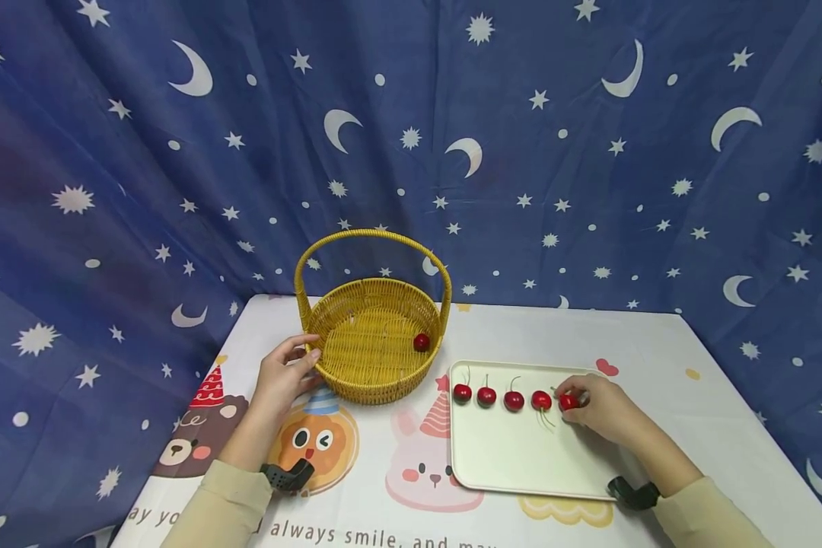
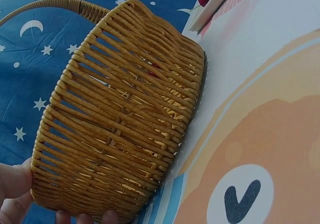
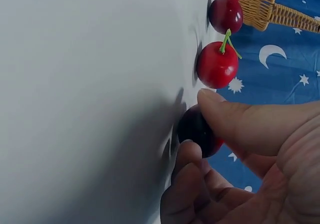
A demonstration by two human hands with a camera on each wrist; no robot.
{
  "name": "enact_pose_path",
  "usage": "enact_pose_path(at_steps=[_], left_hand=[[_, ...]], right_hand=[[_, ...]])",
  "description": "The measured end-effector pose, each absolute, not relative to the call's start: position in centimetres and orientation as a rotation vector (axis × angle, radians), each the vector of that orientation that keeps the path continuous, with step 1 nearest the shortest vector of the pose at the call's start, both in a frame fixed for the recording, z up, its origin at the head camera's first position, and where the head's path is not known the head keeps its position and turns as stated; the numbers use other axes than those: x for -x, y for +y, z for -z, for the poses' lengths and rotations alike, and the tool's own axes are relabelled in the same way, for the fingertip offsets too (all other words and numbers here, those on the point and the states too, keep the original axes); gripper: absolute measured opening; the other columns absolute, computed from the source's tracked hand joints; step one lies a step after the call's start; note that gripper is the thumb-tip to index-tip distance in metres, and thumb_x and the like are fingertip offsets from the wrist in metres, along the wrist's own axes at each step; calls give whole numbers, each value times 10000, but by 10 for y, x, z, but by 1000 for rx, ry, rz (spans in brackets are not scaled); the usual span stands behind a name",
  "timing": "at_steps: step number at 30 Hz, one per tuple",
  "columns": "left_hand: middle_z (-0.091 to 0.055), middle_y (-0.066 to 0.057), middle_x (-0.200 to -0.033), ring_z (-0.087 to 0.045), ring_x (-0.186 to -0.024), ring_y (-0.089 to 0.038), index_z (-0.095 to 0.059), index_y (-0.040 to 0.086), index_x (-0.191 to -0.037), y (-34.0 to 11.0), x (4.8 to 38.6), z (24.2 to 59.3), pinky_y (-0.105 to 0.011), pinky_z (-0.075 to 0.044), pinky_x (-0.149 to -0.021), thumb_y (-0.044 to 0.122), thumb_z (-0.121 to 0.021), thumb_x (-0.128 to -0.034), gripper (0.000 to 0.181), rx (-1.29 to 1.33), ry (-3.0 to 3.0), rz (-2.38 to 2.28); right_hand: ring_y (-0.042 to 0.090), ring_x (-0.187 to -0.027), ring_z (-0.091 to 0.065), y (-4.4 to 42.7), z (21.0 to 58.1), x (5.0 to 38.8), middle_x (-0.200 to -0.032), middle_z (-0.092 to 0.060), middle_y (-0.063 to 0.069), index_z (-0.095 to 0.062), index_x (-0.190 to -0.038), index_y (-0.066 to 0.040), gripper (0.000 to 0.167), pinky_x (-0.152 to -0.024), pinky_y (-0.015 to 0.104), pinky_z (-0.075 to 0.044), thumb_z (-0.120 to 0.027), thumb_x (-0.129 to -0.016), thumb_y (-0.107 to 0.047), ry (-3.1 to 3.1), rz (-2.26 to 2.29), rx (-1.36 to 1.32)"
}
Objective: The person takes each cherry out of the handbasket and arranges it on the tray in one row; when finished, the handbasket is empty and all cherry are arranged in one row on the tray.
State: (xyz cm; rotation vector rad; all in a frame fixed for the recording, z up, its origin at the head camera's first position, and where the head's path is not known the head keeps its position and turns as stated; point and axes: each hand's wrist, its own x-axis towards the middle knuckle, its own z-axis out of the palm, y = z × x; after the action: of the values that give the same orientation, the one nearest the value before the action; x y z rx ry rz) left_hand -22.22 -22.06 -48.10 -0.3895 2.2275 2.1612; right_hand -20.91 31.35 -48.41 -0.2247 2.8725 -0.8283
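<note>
A yellow wicker basket with a tall arched handle stands on the table, with one cherry inside against its right side. My left hand grips the basket's left rim; in the left wrist view its thumb and fingertips show at the woven wall. On a cream tray several red cherries lie in a row, among them a stemmed cherry. At the row's right end my right hand pinches a cherry between thumb and fingers, low over the tray.
A white tablecloth printed with cartoon animals and lettering covers the table. Behind it hangs a blue curtain with moons and stars. The tray's left edge lies a short way right of the basket.
</note>
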Motion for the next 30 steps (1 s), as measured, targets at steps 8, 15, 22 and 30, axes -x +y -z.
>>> enact_pose_path(at_steps=[8,15,22,30], left_hand=[[-492,-61,-1231,-689,-1027,-141,-569,98,-1522,-220,223,481,-340,-662,-899,158,-649,-1089,444,399,2211,-2171],[-470,-45,-1226,-676,-1023,-143,-571,109,-1526,-221,225,484,-335,-662,-896,155,-647,-1090,445,400,2197,-2176],[-457,-42,-1199,-672,-980,-125,-567,103,-1529,-222,224,483,-317,-663,-870,148,-643,-1091,447,385,2192,-2189],[-429,-42,-1189,-667,-915,-122,-565,90,-1531,-220,224,482,-329,-667,-863,126,-646,-1086,454,384,2181,-2205]], right_hand=[[229,-855,-626,315,467,209,-1105,-713,161,-752,-1278,-76,458,-653,318,-525,-884,-840,-64,2887,821,246],[209,-837,-594,291,434,207,-1223,-703,220,-733,-1330,-96,476,-616,295,-514,-846,-873,-25,2917,907,354],[191,-881,-652,232,412,213,-1275,-706,121,-748,-1321,-184,477,-641,281,-582,-852,-887,-17,2830,1006,553],[178,-1029,-715,158,409,225,-1278,-698,-18,-739,-1350,-210,500,-828,293,-618,-848,-899,-24,2727,1164,837]])
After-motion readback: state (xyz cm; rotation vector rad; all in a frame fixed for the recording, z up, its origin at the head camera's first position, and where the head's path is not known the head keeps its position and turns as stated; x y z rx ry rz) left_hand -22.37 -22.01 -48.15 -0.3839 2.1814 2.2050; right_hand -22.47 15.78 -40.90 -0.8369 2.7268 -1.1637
